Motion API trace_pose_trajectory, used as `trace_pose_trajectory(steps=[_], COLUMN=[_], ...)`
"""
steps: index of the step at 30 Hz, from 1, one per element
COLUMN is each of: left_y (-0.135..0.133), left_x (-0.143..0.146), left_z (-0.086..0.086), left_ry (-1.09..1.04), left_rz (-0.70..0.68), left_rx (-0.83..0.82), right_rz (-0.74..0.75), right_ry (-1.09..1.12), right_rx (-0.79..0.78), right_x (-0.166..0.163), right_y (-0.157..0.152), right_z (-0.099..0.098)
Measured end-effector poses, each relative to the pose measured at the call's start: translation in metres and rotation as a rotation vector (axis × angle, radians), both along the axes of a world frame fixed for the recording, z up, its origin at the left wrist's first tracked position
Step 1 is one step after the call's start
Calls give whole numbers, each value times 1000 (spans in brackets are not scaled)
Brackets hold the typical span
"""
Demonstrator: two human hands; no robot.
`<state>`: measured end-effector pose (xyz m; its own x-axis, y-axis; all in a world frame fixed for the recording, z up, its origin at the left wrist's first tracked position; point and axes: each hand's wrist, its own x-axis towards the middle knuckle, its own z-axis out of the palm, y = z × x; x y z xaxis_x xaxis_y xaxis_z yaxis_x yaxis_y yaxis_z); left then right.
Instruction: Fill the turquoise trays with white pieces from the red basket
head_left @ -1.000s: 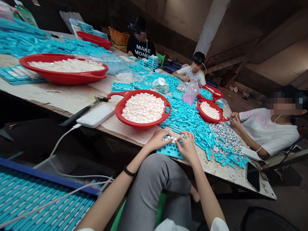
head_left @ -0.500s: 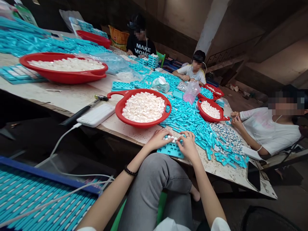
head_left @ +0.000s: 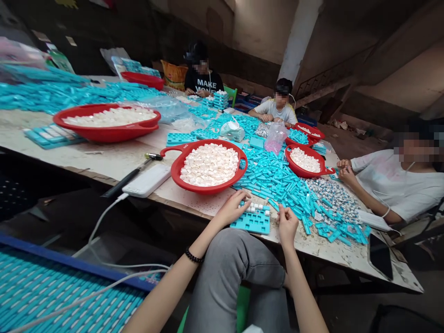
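Note:
A turquoise plastic tray point(head_left: 252, 224) with square openings lies at the table edge in front of my knees. White cube-like keys point(head_left: 255, 206) fill its far rows, while the near openings show no white pieces. My left hand point(head_left: 231, 209) rests on the tray's left side, fingers stretched toward the white keys. To the right of the tray, my right hand point(head_left: 287, 225) is closed in a pinch at the end of a thin turquoise plastic strip point(head_left: 273, 204). Just beyond my hands stands a red bowl point(head_left: 176, 172) full of white keys.
Loose turquoise strips point(head_left: 274, 171) spread over the table. A hammer point(head_left: 130, 178) and a white power bank point(head_left: 147, 179) with a cable lie left. Another red bowl point(head_left: 104, 134) stands behind them. Three co-workers sit around the table. A phone point(head_left: 379, 256) lies at the right edge.
My right hand has moved off the tray's white keys to the right, beside the loose strips. My left hand stays on the tray. The camera view has shifted slightly.

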<state>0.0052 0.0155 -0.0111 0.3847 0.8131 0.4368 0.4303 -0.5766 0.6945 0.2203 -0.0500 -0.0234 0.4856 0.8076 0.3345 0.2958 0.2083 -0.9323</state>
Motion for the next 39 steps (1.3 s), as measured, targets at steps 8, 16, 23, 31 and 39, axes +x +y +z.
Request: trace_pose_trajectory(steps=[8, 16, 23, 31, 39], left_y=[29, 97, 100, 40, 2], left_x=[-67, -127, -125, -70, 9], left_z=[100, 105, 91, 101, 55], left_ry=[190, 836, 918, 486, 252], left_rz=[380, 502, 520, 273, -153], left_rx=[205, -188, -24, 177, -97], right_rz=[65, 147, 36, 72, 206], right_ry=[227, 154, 293, 239, 31], right_rx=[-16, -44, 24, 37, -36], right_x=[3, 2, 9, 9, 4], right_y=[10, 10, 14, 14, 11], right_z=[-2, -6, -10, -9, -5])
